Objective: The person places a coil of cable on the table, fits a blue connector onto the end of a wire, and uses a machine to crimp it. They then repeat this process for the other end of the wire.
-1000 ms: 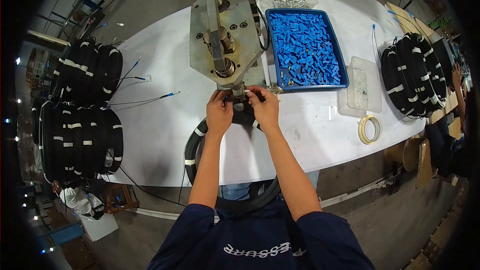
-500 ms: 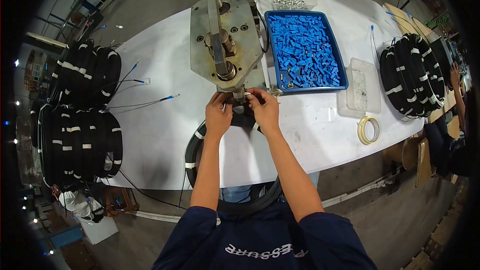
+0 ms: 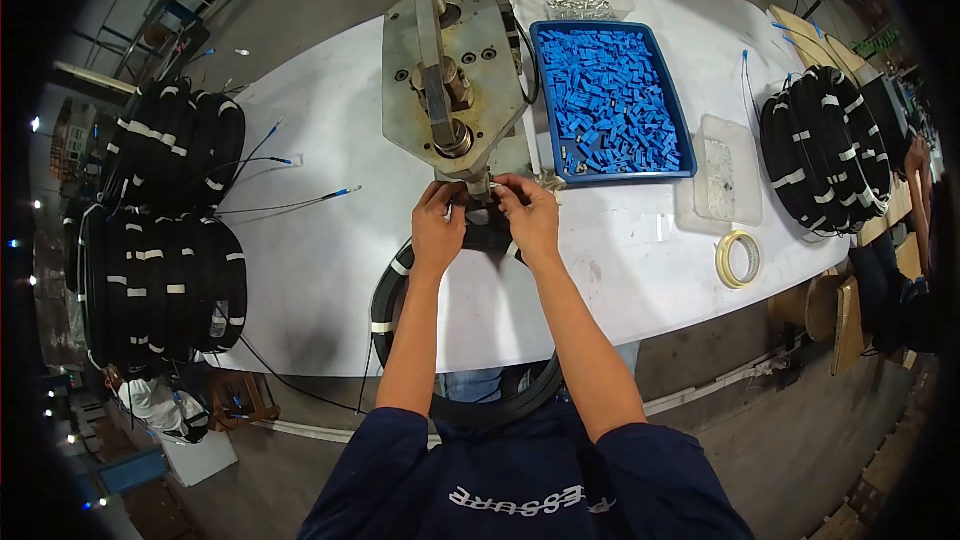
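My left hand [image 3: 438, 230] is closed in a pinch at the left of the front nose of a metal press [image 3: 440, 70]. On the other side of that nose, my right hand [image 3: 530, 225] pinches too, and a small pale bit shows by its fingertips. What lies between the fingers of either hand is too small and hidden to name. Below the hands, a coil of black cable [image 3: 383, 305] with white tape bands hangs over the table's front edge, partly behind my forearms.
A blue tray [image 3: 690, 165] of small blue connectors stands right of the press. Nearby are clear plastic boxes [image 3: 745, 205] and a tape roll [image 3: 722, 258]. Taped cable coils [image 3: 165, 285] sit at left, another coil [image 3: 825, 150] at right. A person's arm [image 3: 918, 170] shows far right.
Both hands stay at the press nose with almost no movement. The view shifts very slightly. At the far right, the other person's arm has moved a little.
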### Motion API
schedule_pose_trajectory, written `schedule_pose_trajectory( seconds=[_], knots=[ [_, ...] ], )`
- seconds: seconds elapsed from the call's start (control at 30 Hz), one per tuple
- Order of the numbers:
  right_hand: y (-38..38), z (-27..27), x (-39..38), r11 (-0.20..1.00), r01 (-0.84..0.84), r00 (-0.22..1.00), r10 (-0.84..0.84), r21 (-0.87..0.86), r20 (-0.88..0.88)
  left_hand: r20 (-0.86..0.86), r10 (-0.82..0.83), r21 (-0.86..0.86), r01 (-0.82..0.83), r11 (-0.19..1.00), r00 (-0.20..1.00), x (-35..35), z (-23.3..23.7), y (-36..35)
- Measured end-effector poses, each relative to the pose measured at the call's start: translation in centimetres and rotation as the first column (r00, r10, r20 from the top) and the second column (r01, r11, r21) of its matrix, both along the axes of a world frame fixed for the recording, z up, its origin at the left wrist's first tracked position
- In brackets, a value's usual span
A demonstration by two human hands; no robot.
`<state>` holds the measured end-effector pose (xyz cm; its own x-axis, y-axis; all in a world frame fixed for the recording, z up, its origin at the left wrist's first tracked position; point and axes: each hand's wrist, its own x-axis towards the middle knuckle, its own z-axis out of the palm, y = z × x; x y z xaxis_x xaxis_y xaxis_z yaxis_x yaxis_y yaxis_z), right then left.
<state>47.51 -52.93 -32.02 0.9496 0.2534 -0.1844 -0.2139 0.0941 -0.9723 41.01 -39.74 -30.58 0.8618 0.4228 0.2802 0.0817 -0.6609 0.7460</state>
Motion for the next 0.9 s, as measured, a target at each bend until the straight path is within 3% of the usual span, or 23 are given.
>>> schedule_pose_trajectory(
  seconds=[0.9],
  knots=[
    [-0.08,0.15,-0.08,1.000,-0.006,0.999,0.005,-0.013,-0.040,0.020,-0.002,0.026,0.002,1.000,1.000,-0.05,0.09,-0.10]
  ],
)
